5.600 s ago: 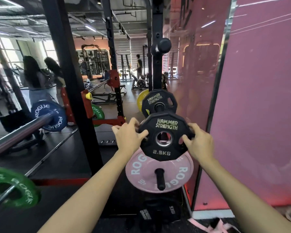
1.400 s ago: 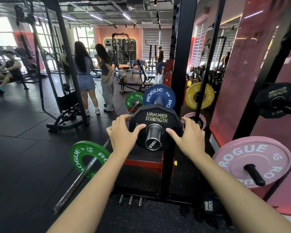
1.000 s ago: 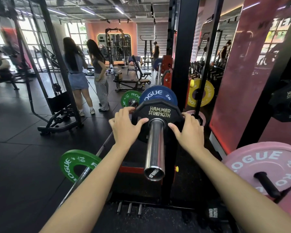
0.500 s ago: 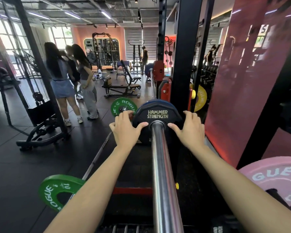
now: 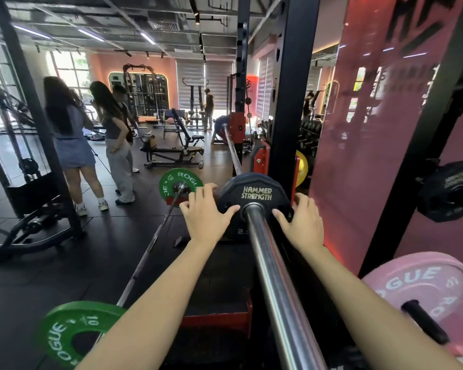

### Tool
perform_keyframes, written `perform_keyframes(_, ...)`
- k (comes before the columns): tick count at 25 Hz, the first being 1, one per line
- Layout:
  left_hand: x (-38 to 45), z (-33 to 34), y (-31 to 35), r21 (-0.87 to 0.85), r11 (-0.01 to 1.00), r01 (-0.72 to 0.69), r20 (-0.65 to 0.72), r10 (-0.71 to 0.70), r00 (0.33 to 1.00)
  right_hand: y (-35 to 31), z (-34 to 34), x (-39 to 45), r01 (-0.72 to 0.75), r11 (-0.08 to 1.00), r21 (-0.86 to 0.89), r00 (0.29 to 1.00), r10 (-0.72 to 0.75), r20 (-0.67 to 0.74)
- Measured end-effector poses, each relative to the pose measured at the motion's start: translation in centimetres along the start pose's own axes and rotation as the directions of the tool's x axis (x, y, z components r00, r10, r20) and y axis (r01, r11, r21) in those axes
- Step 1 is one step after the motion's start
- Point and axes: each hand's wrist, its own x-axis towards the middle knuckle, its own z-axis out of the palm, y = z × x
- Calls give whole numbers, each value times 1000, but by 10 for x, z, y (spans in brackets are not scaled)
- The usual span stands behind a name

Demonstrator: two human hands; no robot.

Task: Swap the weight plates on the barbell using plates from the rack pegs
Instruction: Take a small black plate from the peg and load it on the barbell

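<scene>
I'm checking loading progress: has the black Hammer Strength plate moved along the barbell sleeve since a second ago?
Yes. The black plate has slid inward along the barbell sleeve, toward the rack upright.

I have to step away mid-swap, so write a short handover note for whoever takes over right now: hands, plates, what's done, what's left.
Left hand: fingers spread flat on the left side of the black Hammer Strength plate, pressing it.
Right hand: flat on its right side, the same.
The plate is on the barbell sleeve, pushed far in beside the rack upright; a dark plate edge shows just behind it.
On the rack pegs to the right: a pink Rogue plate and another black plate.
Done: the black plate is threaded on and slid inward.
Left: check it sits snug, let go, then load the far end if needed; no collar is visible.
</scene>
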Motion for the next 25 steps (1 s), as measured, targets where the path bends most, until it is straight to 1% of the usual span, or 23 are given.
perform_keyframes(4, -26, -27, 1, -23, 998, -62, 35, 63, 997, -3, -24, -41, 52, 999, 11, 998, -51, -29)
perform_keyframes(7, -51, -48, 2, -83, 995, -51, 88, 58, 994, -2, -44, -75, 47, 998, 34, 999, -47, -13)
perform_keyframes(10, -83, -72, 10, -172, 984, -38, 137, 63, 989, 0, -62, -111, 60, 998, -4, 998, -60, 4)
perform_keyframes(12, -107, -91, 20, -199, 979, -55, 160, 88, 983, 2, -76, -133, 81, 996, -42, 997, -80, 23)
perform_keyframes(16, -138, -131, 29, -175, 981, -81, 172, 111, 979, -1, -107, -167, 90, 996, -28, 996, -89, 18)
perform_keyframes(18, -157, -153, 35, -164, 984, -76, 187, 107, 977, -2, -126, -187, 118, 993, -28, 993, -118, 14)
perform_keyframes(20, -182, -177, 46, -141, 987, -76, 174, 100, 980, -5, -148, -208, 142, 990, -26, 990, -141, 17)
perform_keyframes(22, -207, -200, 57, -130, 990, -58, 161, 79, 984, -7, -168, -233, 155, 987, -46, 988, -155, 17)
perform_keyframes(25, -252, -228, 71, -130, 991, -35, 195, 60, 979, -2, -196, -280, 198, 979, -54, 980, -199, -9)
